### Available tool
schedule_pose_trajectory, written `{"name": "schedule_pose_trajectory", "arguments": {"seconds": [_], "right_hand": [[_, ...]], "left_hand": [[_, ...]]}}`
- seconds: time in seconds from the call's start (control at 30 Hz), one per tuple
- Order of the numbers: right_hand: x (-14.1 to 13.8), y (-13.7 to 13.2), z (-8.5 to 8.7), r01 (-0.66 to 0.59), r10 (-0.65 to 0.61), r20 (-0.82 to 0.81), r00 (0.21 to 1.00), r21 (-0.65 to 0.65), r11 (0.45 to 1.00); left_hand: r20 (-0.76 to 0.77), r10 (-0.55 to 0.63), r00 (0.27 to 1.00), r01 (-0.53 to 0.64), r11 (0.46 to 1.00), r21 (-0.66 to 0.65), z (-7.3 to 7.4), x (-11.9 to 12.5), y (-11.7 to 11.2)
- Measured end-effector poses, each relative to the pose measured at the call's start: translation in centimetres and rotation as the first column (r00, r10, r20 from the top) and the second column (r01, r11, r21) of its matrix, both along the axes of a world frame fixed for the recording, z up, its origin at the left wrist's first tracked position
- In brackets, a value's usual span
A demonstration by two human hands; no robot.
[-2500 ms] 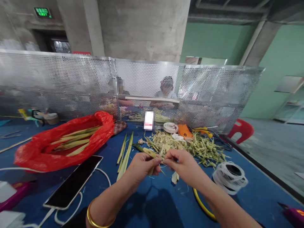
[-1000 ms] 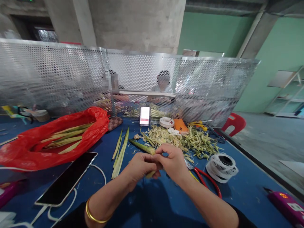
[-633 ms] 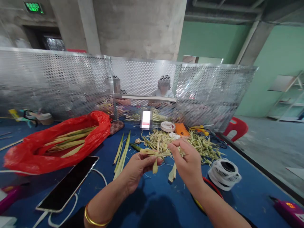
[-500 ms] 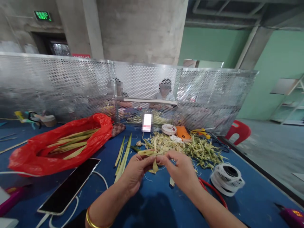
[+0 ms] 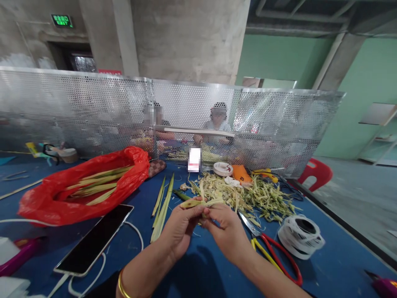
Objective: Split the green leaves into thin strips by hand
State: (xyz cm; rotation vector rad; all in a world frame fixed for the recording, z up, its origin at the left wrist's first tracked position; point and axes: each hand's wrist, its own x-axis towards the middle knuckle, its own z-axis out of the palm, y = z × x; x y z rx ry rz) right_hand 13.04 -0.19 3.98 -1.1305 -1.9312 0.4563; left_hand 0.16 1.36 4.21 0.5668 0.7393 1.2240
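My left hand (image 5: 179, 229) and my right hand (image 5: 223, 228) meet above the blue table (image 5: 198, 269), both pinched on a small folded piece of pale green leaf strip (image 5: 198, 203). Its loose ends stick out above my fingertips. A gold bangle (image 5: 121, 285) is on my left wrist. Just beyond my hands lies a heap of leaf trimmings (image 5: 245, 194). A few long green leaf strips (image 5: 163, 205) lie on the table to the left of my hands.
A red plastic bag (image 5: 77, 186) holding more leaf strips lies at the left. A phone (image 5: 94, 238) on a white cable sits in front of it. Red-and-yellow scissors (image 5: 273, 252) and a white coil (image 5: 300, 236) lie right. A perforated metal screen (image 5: 173, 120) stands behind, with people beyond it.
My right hand pulled away from the leaf piece, then came back down against my left hand. The scissors, hidden under my right arm before, now show on the table.
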Motion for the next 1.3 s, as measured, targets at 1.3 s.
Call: {"name": "schedule_pose_trajectory", "arguments": {"seconds": [1.3], "right_hand": [[1.8,1.3,1.7,0.016,-0.098,-0.318,0.943,-0.250,0.968]], "left_hand": [[-0.559,-0.128,0.820,0.245,0.960,0.139,1.2,-0.7,0.0]]}}
